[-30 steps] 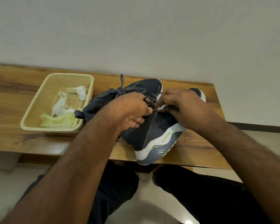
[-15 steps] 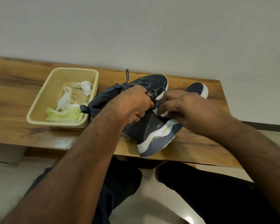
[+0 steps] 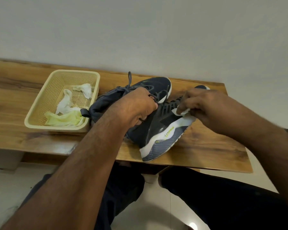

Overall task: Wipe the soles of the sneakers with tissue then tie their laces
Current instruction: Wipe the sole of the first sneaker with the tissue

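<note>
Two dark navy sneakers with white soles lie on the wooden bench (image 3: 206, 146). The near sneaker (image 3: 158, 130) is tipped on its side, its grey ribbed sole facing me. My left hand (image 3: 136, 107) grips its upper at the lace area, fingers curled around the collar. My right hand (image 3: 204, 105) pinches a small white tissue (image 3: 181, 112) against the white sole edge near the toe. The far sneaker (image 3: 155, 83) lies behind, its grey laces (image 3: 129, 80) loose and sticking up.
A pale yellow plastic basket (image 3: 40, 103) stands on the bench to the left, holding crumpled white tissues (image 3: 65, 103) and a yellow-green cloth (image 3: 63, 118). A plain wall rises behind. My dark-trousered knees sit under the bench's front edge.
My right hand has slid right along the sneaker's side with the tissue, away from my left hand. The laced midfoot of the near sneaker now shows between the hands.
</note>
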